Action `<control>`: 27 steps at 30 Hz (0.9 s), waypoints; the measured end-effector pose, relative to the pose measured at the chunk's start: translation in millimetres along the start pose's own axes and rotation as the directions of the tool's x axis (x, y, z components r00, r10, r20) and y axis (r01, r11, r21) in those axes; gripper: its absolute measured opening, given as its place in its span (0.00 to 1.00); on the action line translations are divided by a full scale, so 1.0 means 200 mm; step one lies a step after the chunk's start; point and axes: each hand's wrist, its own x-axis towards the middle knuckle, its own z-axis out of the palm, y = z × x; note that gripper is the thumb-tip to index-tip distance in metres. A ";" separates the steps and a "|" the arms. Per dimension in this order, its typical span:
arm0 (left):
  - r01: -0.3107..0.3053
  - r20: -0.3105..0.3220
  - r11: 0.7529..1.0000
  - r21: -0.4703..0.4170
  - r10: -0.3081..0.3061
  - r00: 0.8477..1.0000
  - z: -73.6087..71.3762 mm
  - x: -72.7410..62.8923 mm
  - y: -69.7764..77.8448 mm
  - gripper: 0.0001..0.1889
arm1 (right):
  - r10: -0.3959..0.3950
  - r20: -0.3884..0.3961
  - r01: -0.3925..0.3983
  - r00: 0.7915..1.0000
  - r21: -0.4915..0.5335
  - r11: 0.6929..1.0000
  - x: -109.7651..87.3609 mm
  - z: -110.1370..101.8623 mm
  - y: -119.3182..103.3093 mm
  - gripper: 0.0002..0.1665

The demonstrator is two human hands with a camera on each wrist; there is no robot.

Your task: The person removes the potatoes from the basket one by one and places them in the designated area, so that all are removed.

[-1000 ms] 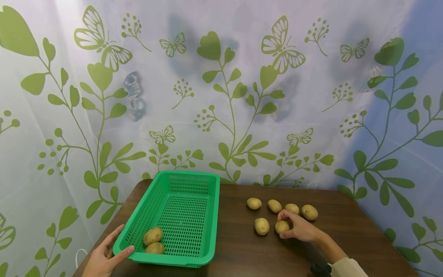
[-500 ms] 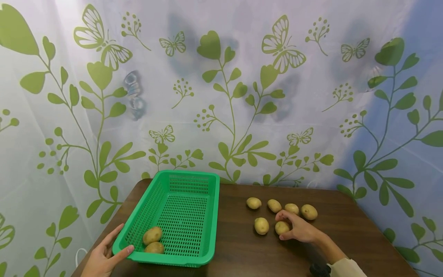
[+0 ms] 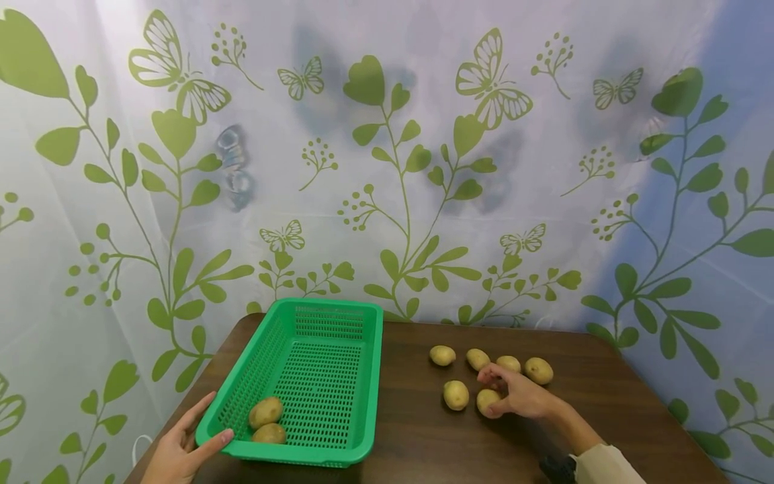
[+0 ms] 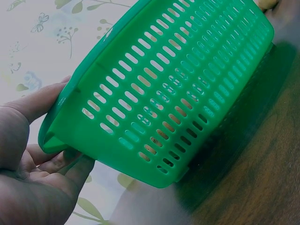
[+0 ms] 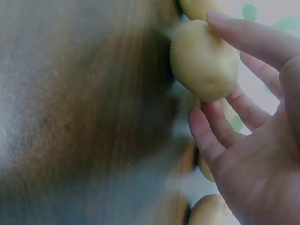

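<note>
1 potato [image 5: 201,61] slid nearer, long axis slanting.

In the head view, the left hand [image 3: 181,445] runs off the bottom edge, and the right hand [image 3: 519,395] covers part of one potato [image 3: 486,403]. A dark object [image 3: 557,469] beside the sleeve [image 3: 607,465] is too indistinct to name. In the right wrist view, the tabletop [image 5: 89,112] is blurred and another potato [image 5: 198,8] is cropped at the top.
</note>
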 end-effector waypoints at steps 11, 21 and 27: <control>-0.001 0.007 1.000 0.007 0.001 1.000 0.00 0.00 0.01 0.47 | -0.036 0.041 0.037 0.998 -0.033 0.999 0.03 -0.04 -0.08 0.27; -0.029 0.002 0.994 0.102 0.029 1.000 -0.01 0.00 0.00 0.46 | -0.017 0.047 0.020 0.999 -0.057 0.998 0.07 -0.06 -0.12 0.26; 0.000 -0.001 0.995 0.103 0.000 1.000 -0.02 0.00 0.00 0.47 | -0.021 0.060 0.025 0.998 -0.071 0.997 0.12 -0.07 -0.17 0.24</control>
